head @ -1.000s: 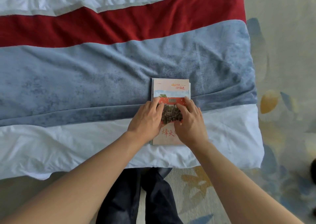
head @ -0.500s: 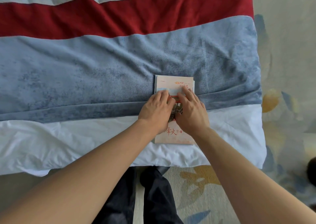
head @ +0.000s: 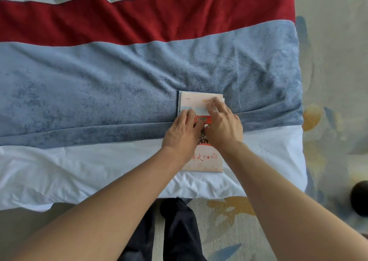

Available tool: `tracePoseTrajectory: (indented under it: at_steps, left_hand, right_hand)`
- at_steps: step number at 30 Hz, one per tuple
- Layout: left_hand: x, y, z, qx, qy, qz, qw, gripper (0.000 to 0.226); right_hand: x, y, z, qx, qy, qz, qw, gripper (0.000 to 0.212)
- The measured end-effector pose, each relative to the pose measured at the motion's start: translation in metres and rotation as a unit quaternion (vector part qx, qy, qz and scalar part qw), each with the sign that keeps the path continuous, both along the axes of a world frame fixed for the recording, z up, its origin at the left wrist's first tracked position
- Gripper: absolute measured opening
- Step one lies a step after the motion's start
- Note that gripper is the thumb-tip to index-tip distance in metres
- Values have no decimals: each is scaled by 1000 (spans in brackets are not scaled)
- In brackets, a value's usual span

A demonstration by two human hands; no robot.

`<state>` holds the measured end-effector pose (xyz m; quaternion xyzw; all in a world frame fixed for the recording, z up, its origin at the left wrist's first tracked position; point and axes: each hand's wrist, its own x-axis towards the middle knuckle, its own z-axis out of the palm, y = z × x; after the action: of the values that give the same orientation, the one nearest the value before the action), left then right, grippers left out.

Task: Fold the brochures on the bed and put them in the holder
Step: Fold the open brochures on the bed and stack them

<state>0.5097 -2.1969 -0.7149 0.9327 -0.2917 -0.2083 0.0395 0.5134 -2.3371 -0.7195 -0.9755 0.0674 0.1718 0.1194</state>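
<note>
A folded brochure (head: 207, 160), pale with red lettering and a photo, lies flat near the bed's front right, across the line between blue blanket and white sheet. My left hand (head: 183, 133) rests palm-down on its left half, fingers reaching toward the top. My right hand (head: 224, 126) presses flat on its right half, fingertips near the upper right corner. Neither hand grips the paper. Edges of more sheets peek out at the brochure's top and left. No holder is in view.
The bed carries a blue blanket (head: 99, 91), a red band (head: 139, 17) behind it and a white sheet (head: 79, 171) at the front edge. Patterned carpet (head: 328, 71) lies to the right, with a dark round object (head: 360, 198) on it. My dark trousers (head: 179, 231) touch the bed's front.
Both hands have slid away from me along the brochure, from its middle toward its top edge, pressing it flat. More of the brochure's lower lettering is uncovered.
</note>
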Motion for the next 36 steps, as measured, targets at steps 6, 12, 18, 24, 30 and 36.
tracePoseTrajectory:
  at_steps: [6, 12, 18, 24, 30, 36]
  left_hand:
    - [0, 12, 3, -11, 15, 31, 999, 75]
    - [-4, 18, -1, 19, 19, 161, 987, 128]
    - [-6, 17, -5, 20, 4, 141, 990, 121]
    - [-6, 16, -1, 47, -30, 144, 988, 119]
    - [-12, 19, -4, 18, 1, 151, 988, 119]
    - [-10, 22, -7, -51, 28, 162, 985, 112]
  right_hand:
    - [-26, 0, 1, 73, -49, -203, 975, 72]
    - [-19, -6, 2, 111, -14, -222, 969, 73]
    - [-20, -6, 2, 116, -1, -217, 969, 84]
    - [-29, 2, 5, 122, -51, -234, 963, 85]
    - [-39, 4, 7, 189, -51, -264, 944, 83]
    - [-35, -2, 6, 202, -30, -262, 943, 80]
